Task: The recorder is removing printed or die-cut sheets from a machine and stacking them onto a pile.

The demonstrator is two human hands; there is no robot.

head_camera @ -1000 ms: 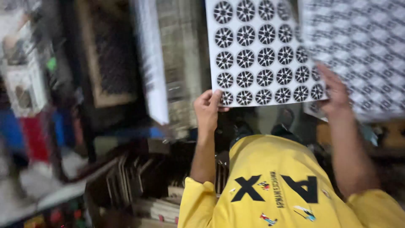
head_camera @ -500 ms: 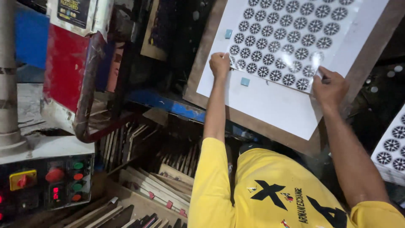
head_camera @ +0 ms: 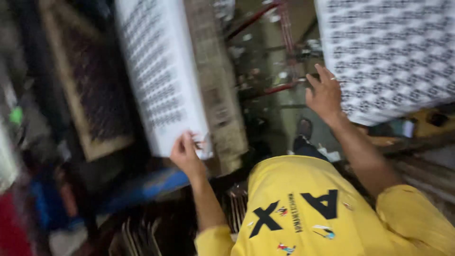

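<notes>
My left hand (head_camera: 186, 152) pinches the lower corner of a white sheet printed with rows of dark round patterns (head_camera: 159, 71). The sheet stands steeply and is blurred. My right hand (head_camera: 325, 93) is stretched out with its fingers apart, resting at the left edge of a stack of similar printed sheets (head_camera: 393, 52) at the upper right. My yellow shirt with dark letters (head_camera: 308, 213) fills the lower middle of the view.
Right of the held sheet stands a brown board (head_camera: 219, 99). A dark plate in a wooden frame (head_camera: 90, 99) leans at the left. A blue bar (head_camera: 147, 186) and upright stacked boards (head_camera: 137, 234) lie below. Red metal rods (head_camera: 279, 47) and a shoe (head_camera: 304, 128) show on the floor.
The view has swung right. The sheet that both hands pressed flat on the board now hangs from my left hand alone, and my right hand has moved to the stack at the right.
</notes>
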